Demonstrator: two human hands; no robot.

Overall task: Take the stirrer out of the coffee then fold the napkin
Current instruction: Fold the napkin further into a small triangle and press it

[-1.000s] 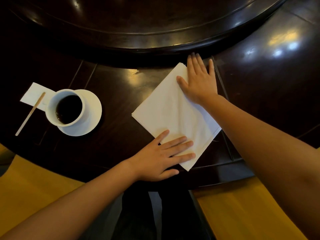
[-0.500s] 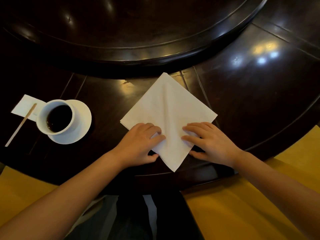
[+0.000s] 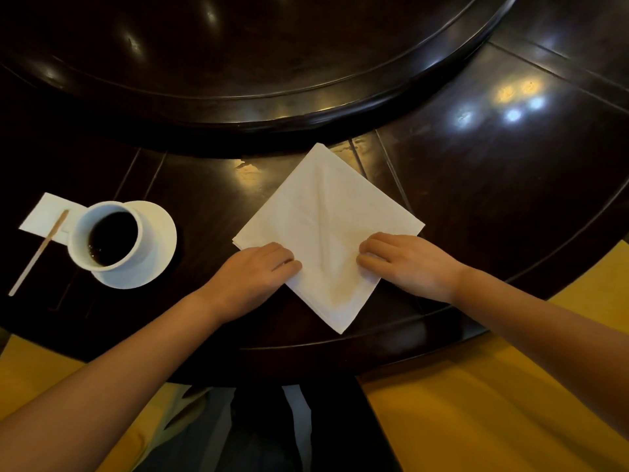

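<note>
A white napkin (image 3: 323, 216) lies as a diamond on the dark table, one corner pointing at me. My left hand (image 3: 255, 277) rests with curled fingers on its lower left edge. My right hand (image 3: 405, 264) rests with curled fingers on its lower right edge. Whether the fingers pinch the paper or only press it I cannot tell. A white cup of black coffee (image 3: 109, 236) stands on a white saucer (image 3: 160, 247) at the left. The wooden stirrer (image 3: 37, 253) lies out of the cup, its upper end on a small white paper (image 3: 44, 212).
A raised round turntable (image 3: 272, 110) of dark wood fills the far side of the table, just beyond the napkin's top corner. The table's near rim (image 3: 340, 342) curves below my hands. Yellow seat fabric (image 3: 493, 403) shows on both sides of my lap.
Both hands came off the napkin's far and near parts and settled on its two lower edges, fingers curled. Over the last half second they have barely moved. The napkin now lies squarer to me.
</note>
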